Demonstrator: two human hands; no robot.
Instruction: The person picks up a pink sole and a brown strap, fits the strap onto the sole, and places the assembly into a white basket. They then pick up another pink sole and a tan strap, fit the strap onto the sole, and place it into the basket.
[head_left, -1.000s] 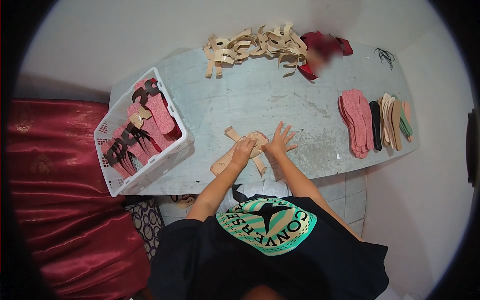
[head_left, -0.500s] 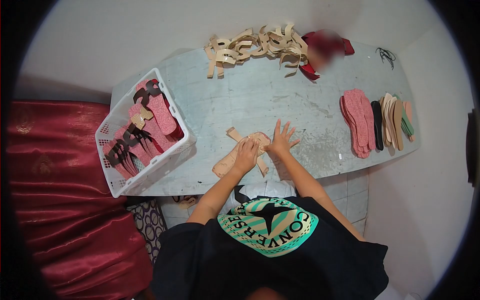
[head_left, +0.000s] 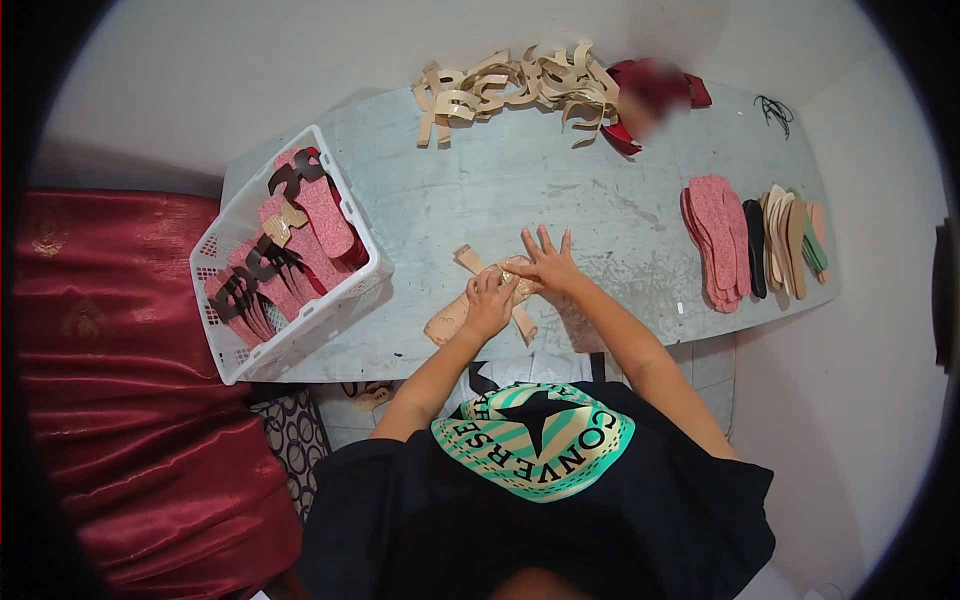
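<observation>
A beige sandal sole [head_left: 445, 325] lies slantwise on the table in front of me. Crossing beneath or over it is a tan strap [head_left: 467, 259], with both ends sticking out past the sole; my fingers hide which. My left hand [head_left: 488, 305] is on the sole, its fingers bent and gathered near the strap. Beside it, my right hand [head_left: 550, 266] has its fingers spread, and its thumb reaches the toe part of the sole by the left fingertips. Whatever lies right under the fingertips is hidden.
A white plastic basket [head_left: 372, 278] with pink soles and dark straps stands at left. Tan straps [head_left: 520, 85] are piled at the back beside dark red pieces [head_left: 655, 90]. Pink soles [head_left: 715, 240] and other coloured soles [head_left: 795, 245] lie at right. Thin black cords [head_left: 775, 115] sit in the far corner.
My right hand has shifted slightly left and up, over the sole's edge. The left fingers have curled more, close to the right thumb. The view has tilted slightly.
</observation>
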